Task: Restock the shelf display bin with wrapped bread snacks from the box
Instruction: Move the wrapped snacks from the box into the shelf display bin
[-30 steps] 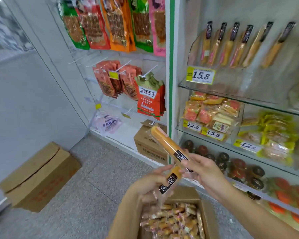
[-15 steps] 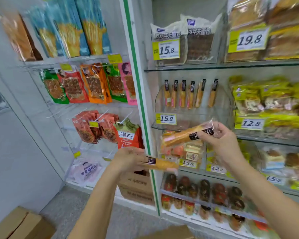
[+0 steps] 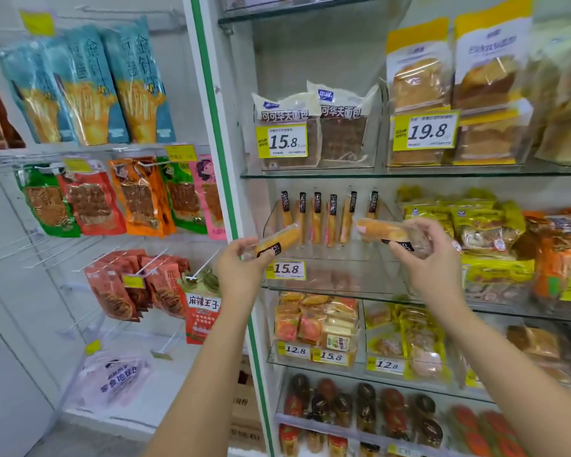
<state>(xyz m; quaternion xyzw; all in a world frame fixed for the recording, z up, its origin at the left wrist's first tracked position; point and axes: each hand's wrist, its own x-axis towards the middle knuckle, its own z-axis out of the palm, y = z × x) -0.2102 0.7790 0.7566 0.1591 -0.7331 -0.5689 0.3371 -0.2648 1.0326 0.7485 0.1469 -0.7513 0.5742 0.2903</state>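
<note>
The left hand [image 3: 241, 272] has its fingers curled round the black-labelled end of a wrapped bread stick [image 3: 279, 240], which slants up and to the right from the fingertips. The stick's far tip lies at the left wall of the clear display bin [image 3: 343, 275], just in front of the leftmost stick standing there. The right hand [image 3: 429, 262] pinches a second wrapped bread stick [image 3: 381, 229] by its labelled end and loose clear wrapper, thumb below and fingers above. This stick runs nearly level to the left of those fingers, its pale end in front of the two rightmost standing sticks. Whether either held stick is already past the bin's front wall cannot be told. Between the two sets of fingers, six more bread sticks [image 3: 317, 222] stand upright along the back of the bin, black labels on top. A yellow 15.8 price tag [image 3: 285, 269] sits on the bin's front, touching the left fingers on their right side. Just beyond the right hand's knuckles, yellow-wrapped snacks [image 3: 485, 232] are piled on the same glass shelf [image 3: 426, 300]. Above both hands, cocoa bread packs [image 3: 310, 127] stand in another clear bin. Left of the left hand rises the green-edged white shelf post [image 3: 225, 179], with spicy snack packets [image 3: 139, 199] hanging on hooks beyond it.
</note>
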